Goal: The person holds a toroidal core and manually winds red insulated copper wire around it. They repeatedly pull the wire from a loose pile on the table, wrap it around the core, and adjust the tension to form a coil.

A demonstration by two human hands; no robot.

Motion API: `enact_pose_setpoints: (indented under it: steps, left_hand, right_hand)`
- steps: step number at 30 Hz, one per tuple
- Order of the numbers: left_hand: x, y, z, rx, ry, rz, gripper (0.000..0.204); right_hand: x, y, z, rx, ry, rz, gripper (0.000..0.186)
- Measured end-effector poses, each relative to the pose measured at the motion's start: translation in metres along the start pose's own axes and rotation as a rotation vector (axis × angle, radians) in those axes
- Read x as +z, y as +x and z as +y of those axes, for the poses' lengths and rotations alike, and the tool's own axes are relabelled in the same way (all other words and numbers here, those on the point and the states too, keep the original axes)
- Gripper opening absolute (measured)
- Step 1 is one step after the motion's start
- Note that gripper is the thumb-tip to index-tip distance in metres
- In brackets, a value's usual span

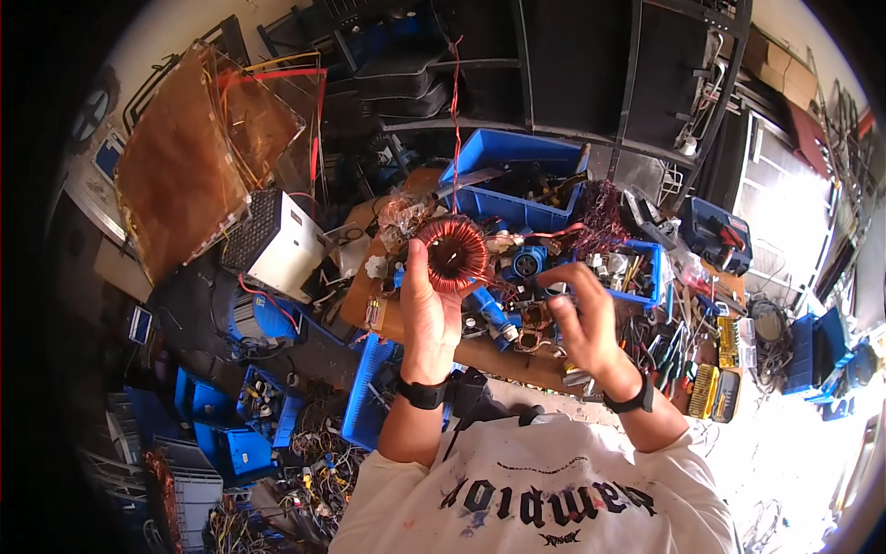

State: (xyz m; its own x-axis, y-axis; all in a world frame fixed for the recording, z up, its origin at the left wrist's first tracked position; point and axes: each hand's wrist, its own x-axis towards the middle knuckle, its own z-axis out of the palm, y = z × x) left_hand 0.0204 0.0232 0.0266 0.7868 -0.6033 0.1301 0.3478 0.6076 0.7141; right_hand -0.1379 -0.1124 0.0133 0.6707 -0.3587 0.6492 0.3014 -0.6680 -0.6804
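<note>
My left hand point(432, 325) holds up a ring-shaped coil point(473, 247) wound with copper-red wire. The thumb lies along the coil's left side, and the other fingers are mostly hidden behind it. Beyond the coil a twisted red wire point(454, 129) stretches away; where it ends is unclear. To the right, apart from the coil, is my right hand point(591, 323), its index finger and thumb curved with a gap between them. Nothing shows in that gap. Near its fingertips, on the workbench point(489, 362), lies a round blue connector point(529, 262), and a blue plug point(496, 317) lies between the hands.
Large blue bins point(517, 205) stand at the bench's far side. A smaller blue tray point(657, 277) of parts and a tangle of dark red wire point(600, 217) are at right. Pliers and screwdrivers point(666, 355) crowd the right end, beside yellow bit cases point(706, 392). Loose cables point(318, 475) cover the lower left.
</note>
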Motion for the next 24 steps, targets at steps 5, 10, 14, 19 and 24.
enact_pose_setpoints:
  steps: [5, 10, 14, 19, 24]
  left_hand:
    - [-0.001, 0.002, -0.007, -0.011, -0.067, 0.027, 0.05]
    - [0.003, 0.0, -0.012, 0.01, 0.014, 0.005, 0.052]
    - [0.011, -0.003, -0.012, 0.019, 0.047, 0.007, 0.053]
    - [0.011, -0.005, -0.008, -0.019, -0.039, -0.033, 0.052]
    - [0.016, -0.009, -0.004, 0.0, 0.005, -0.082, 0.055]
  right_hand:
    - [0.004, 0.001, 0.008, 0.129, 0.018, 0.063, 0.017]
    - [0.004, -0.003, -0.001, 0.014, -0.026, 0.172, 0.022]
    - [-0.02, 0.024, 0.006, -0.079, -0.3, 0.279, 0.026]
    - [-0.038, 0.041, 0.046, -0.132, -0.656, -0.066, 0.016]
    - [-0.043, 0.042, 0.066, -0.015, -0.32, -0.176, 0.011]
